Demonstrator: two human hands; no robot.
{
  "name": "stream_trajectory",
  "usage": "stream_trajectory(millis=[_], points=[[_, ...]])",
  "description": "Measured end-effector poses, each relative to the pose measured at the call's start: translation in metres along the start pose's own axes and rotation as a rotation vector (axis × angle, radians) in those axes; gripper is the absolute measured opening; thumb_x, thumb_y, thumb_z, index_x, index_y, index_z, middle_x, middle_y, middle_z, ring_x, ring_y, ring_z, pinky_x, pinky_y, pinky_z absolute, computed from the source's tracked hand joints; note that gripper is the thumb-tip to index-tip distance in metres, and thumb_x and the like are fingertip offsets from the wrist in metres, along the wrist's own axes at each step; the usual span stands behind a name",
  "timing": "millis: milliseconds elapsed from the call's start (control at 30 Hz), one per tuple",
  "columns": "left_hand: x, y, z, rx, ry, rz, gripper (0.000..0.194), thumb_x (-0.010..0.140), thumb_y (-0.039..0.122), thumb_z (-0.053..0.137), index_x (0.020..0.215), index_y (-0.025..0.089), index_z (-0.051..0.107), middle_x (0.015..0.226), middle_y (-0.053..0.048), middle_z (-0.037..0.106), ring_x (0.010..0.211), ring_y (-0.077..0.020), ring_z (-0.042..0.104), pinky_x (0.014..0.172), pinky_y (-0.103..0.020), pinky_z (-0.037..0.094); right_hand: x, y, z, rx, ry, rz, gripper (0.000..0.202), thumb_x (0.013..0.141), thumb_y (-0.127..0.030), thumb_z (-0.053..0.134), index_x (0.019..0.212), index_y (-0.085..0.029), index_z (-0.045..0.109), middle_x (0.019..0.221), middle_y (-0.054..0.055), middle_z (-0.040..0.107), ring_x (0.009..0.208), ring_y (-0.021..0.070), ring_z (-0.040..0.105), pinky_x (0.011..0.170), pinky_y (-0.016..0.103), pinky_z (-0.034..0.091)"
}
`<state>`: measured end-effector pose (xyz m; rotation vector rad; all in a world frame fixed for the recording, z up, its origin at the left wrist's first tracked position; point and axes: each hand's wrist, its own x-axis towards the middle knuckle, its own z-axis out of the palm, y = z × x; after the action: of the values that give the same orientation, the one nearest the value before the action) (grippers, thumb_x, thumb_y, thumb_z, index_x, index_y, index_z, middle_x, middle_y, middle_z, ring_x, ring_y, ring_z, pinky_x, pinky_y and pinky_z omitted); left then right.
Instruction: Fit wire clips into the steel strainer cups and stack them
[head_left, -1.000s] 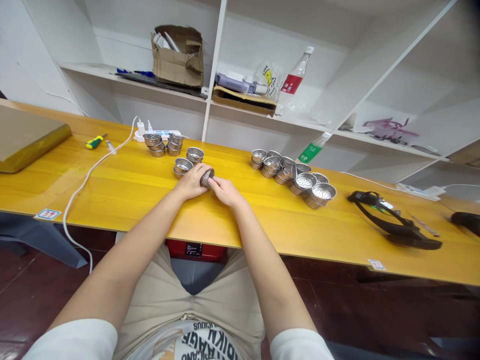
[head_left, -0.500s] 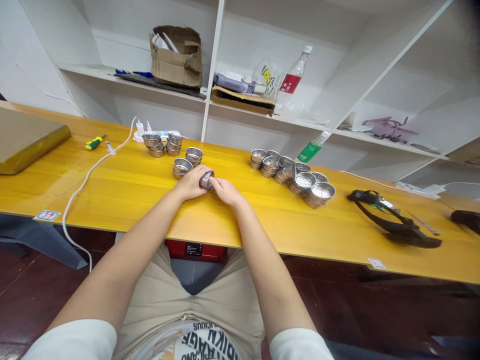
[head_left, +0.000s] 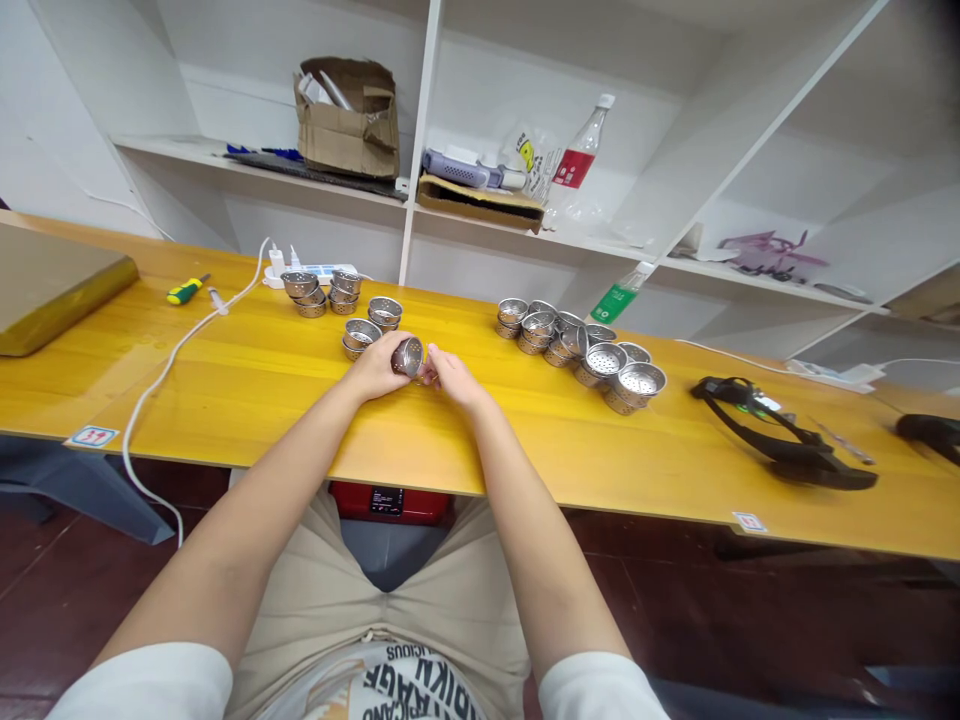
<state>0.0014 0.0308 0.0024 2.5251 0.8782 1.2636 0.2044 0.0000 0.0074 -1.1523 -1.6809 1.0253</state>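
My left hand [head_left: 377, 370] is closed around a small perforated metal strainer cup [head_left: 409, 357], which lies tilted with its open side turned away from view. Close by on the right, my right hand [head_left: 454, 382] has its fingers curled in, a little apart from the cup. Whatever its fingertips may pinch is too small to make out. Just beyond my left hand stand short stacks of like strainer cups [head_left: 362, 333], and two more stacks [head_left: 306, 290] are farther back. A larger group of stacked strainer cups [head_left: 602, 362] stands to the right.
A white cable [head_left: 169, 365] runs across the table's left side from a power strip [head_left: 330, 272]. A screwdriver [head_left: 187, 289] lies near it. On the right lies a black headset [head_left: 780, 435]. A green-labelled bottle [head_left: 616, 297] stands behind the right-hand cups, before the shelves.
The cup in my left hand has turned so that its perforated outside faces me. My right hand has drawn slightly away from it. The view has shifted a little.
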Motion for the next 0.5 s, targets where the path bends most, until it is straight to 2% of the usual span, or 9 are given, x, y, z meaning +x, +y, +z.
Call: stream_trajectory(millis=[133, 300, 367, 500], points=[[-0.001, 0.000, 0.002, 0.019, -0.043, -0.024, 0.059, 0.071, 0.021, 0.075, 0.127, 0.017, 0.059, 0.130, -0.014, 0.067, 0.125, -0.0295, 0.065, 0.111, -0.045, 0.053, -0.001, -0.015, -0.004, 0.169, 0.111, 0.039, 0.073, 0.088, -0.095, 0.030, 0.071, -0.025, 0.039, 0.085, 0.008, 0.072, 0.065, 0.0162, 0.063, 0.054, 0.027, 0.044], [-0.003, 0.004, 0.004, 0.025, -0.049, -0.118, 0.072, 0.070, 0.026, 0.079, 0.137, 0.018, 0.053, 0.138, -0.015, 0.064, 0.131, -0.0309, 0.063, 0.116, -0.045, 0.050, 0.001, -0.017, -0.007, 0.136, 0.353, 0.072, 0.075, 0.087, -0.096, 0.022, 0.073, -0.025, 0.041, 0.084, 0.010, 0.072, 0.064, 0.0170, 0.065, 0.051, 0.027, 0.045], [-0.003, 0.008, 0.003, 0.017, -0.061, -0.167, 0.077, 0.071, 0.030, 0.080, 0.140, 0.018, 0.050, 0.139, -0.015, 0.064, 0.129, -0.0311, 0.065, 0.114, -0.045, 0.051, 0.002, -0.012, -0.006, 0.087, 0.383, 0.064, 0.078, 0.086, -0.098, 0.018, 0.073, -0.025, 0.042, 0.086, 0.010, 0.072, 0.064, 0.0168, 0.065, 0.050, 0.026, 0.044], [-0.004, 0.013, 0.002, -0.005, -0.109, -0.233, 0.078, 0.072, 0.042, 0.084, 0.139, 0.020, 0.050, 0.130, -0.012, 0.068, 0.118, -0.0308, 0.069, 0.105, -0.045, 0.055, 0.003, -0.002, -0.008, -0.070, 0.357, 0.027, 0.081, 0.083, -0.100, 0.017, 0.075, -0.025, 0.047, 0.082, 0.008, 0.070, 0.069, 0.0182, 0.067, 0.058, 0.028, 0.048]])
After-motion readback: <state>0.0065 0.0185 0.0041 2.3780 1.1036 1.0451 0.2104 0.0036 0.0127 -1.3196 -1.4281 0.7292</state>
